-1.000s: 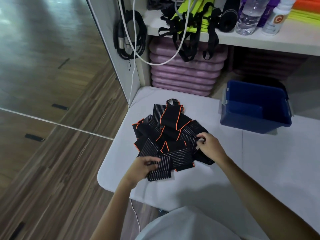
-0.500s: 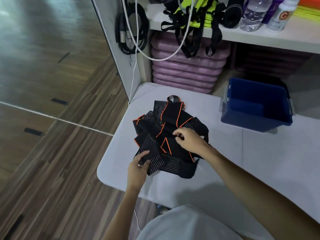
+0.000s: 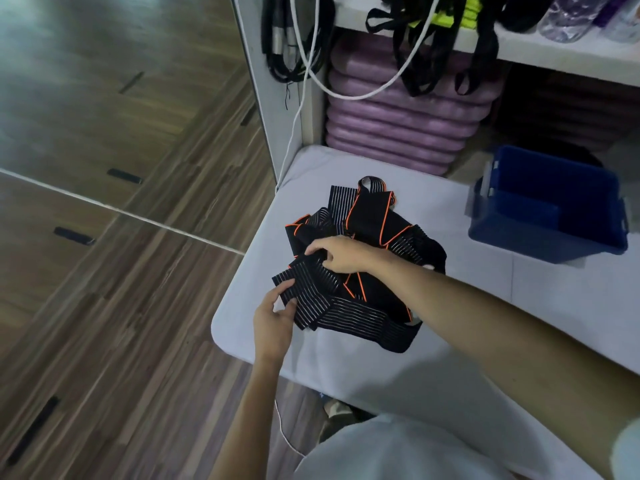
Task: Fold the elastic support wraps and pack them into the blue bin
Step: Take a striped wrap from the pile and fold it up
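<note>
White tabletop carried a tangled heap of wraps. Both hands pinched one striped strip, the left hand at its near end and the right hand farther along, probably to free it for folding. Well apart stood the blue bin.

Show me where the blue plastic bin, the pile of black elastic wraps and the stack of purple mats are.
Blue plastic bin (image 3: 540, 237): head view, near outer wall.
Pile of black elastic wraps with orange edging (image 3: 370, 220): head view, top wrap's flat panel.
Stack of purple mats (image 3: 398, 129): head view, front edge mid-stack.
</note>
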